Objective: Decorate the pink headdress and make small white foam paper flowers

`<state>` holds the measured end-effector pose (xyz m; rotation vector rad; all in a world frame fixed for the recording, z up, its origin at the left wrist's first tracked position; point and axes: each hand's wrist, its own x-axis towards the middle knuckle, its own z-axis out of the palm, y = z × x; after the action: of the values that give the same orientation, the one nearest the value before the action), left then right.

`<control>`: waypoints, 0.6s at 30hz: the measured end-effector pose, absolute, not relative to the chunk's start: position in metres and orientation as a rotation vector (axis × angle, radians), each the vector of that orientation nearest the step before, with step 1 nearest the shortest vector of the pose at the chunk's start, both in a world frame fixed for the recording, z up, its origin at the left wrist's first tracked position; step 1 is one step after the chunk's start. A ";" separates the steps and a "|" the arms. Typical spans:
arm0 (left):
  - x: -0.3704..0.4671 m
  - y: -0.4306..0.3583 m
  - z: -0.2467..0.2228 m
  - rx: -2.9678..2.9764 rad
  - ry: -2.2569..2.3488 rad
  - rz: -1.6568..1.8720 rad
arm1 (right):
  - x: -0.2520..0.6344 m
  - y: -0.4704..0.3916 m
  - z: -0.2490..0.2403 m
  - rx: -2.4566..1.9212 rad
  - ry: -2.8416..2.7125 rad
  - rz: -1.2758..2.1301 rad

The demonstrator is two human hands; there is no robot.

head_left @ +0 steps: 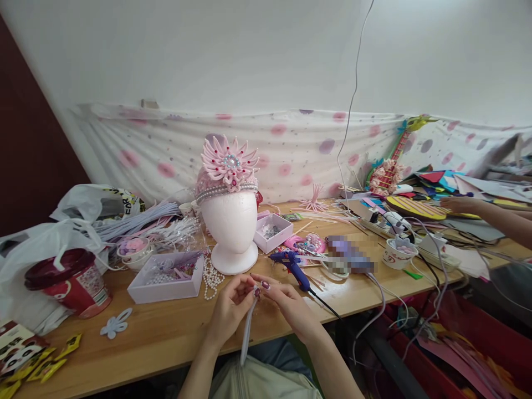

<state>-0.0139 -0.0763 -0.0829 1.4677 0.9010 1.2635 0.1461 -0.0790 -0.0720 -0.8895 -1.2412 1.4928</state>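
At the table's front edge, my left hand (pixel 233 303) pinches the upper end of a pale pipe cleaner (pixel 246 335). Its long part hangs down toward my lap. My right hand (pixel 286 302) meets the left one, its thumb and fingers closed on the same end; the fingers hide the exact shape there. On the table to the left lies a looped pale pipe-cleaner piece (pixel 116 323). Just beyond my hands stands a white foam head (pixel 230 224) wearing a pink crown (pixel 231 163) trimmed with beads. A blue glue gun (pixel 293 268) rests right of it.
A white box of beads (pixel 166 291), a red cup (pixel 68 282) and pipe-cleaner bundles (pixel 137 218) are at left. Bead strings (pixel 211 279) lie near the foam head. Rightward are a paper cup (pixel 399 253), cables (pixel 376 316) and another person's arm (pixel 484 216).
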 end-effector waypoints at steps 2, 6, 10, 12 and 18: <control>-0.014 -0.075 -0.083 1.432 0.882 1.313 | 0.149 -0.079 -0.070 -0.903 -1.270 1.470; -0.018 -0.073 -0.080 1.382 0.927 1.338 | 0.156 -0.078 -0.065 -0.941 -1.277 1.421; -0.016 -0.075 -0.076 1.330 0.959 1.261 | 0.155 -0.077 -0.068 -0.914 -1.295 1.381; -0.012 -0.077 -0.076 1.299 0.969 1.293 | 0.151 -0.075 -0.073 -0.897 -1.271 1.366; 0.003 -0.084 -0.076 1.291 1.051 1.303 | 0.142 -0.070 -0.083 -0.804 -1.248 1.310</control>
<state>0.0030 -0.0839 -0.0764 1.2908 1.0508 1.3028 0.1420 -0.0702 -0.0834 -0.8038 -1.2485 1.3102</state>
